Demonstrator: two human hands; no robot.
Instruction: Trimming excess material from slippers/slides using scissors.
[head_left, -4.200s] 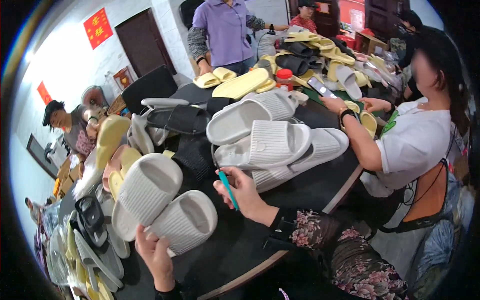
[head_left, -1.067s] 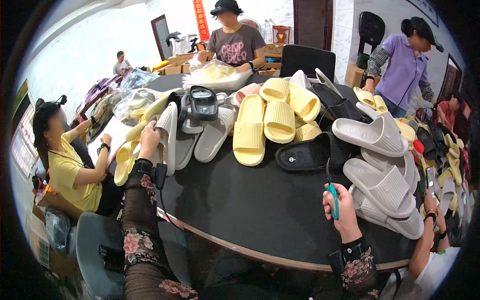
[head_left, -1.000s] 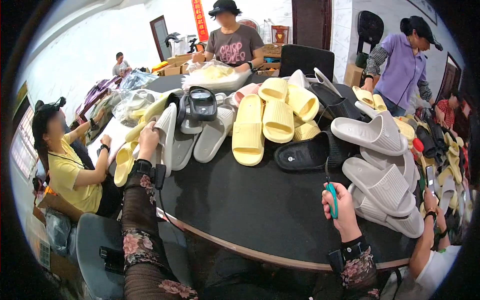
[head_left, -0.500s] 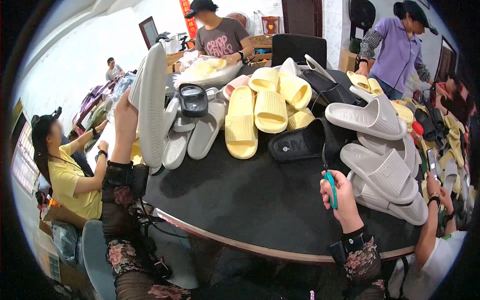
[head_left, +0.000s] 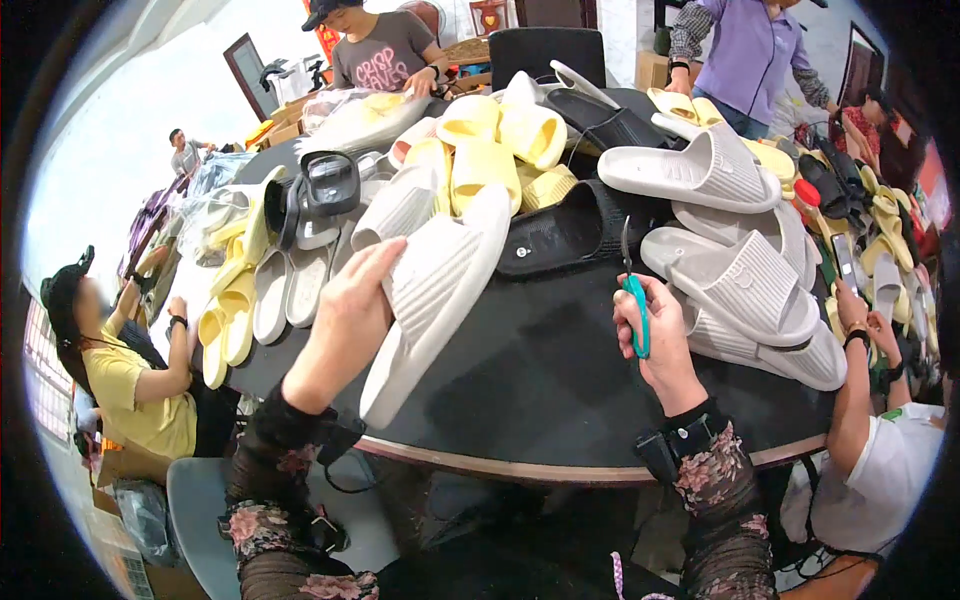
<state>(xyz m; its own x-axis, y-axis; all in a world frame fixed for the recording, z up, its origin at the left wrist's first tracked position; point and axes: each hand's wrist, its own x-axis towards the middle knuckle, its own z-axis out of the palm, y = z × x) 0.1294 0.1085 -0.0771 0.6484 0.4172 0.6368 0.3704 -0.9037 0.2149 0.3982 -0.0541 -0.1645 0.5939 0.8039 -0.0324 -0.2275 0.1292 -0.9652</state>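
My left hand [head_left: 345,315] is closed on a light grey slide slipper [head_left: 445,265], tilted over the table's near left part with its ribbed strap facing up. A second ribbed grey strap [head_left: 398,207] shows right behind it; whether the hand holds that one too I cannot tell. In my right hand [head_left: 660,335], fingers wrapped round, is a small pair of teal-handled scissors [head_left: 638,312], its thin dark blade pointing up. Just beyond the blade lies a black slipper [head_left: 560,235]. Stacked grey slippers [head_left: 740,275] lie to the right of that hand.
Yellow slippers [head_left: 485,175] are heaped at the middle of the black table [head_left: 530,380]; more yellow ones [head_left: 230,315] stand at its left edge. A person in yellow [head_left: 140,380] sits left. Two people stand across the table. At right, a person's hand holds a phone [head_left: 845,260].
My left hand has come down and right, turning the grey slipper from edge-on to strap up. The view has shifted; my right hand still grips the scissors upright.
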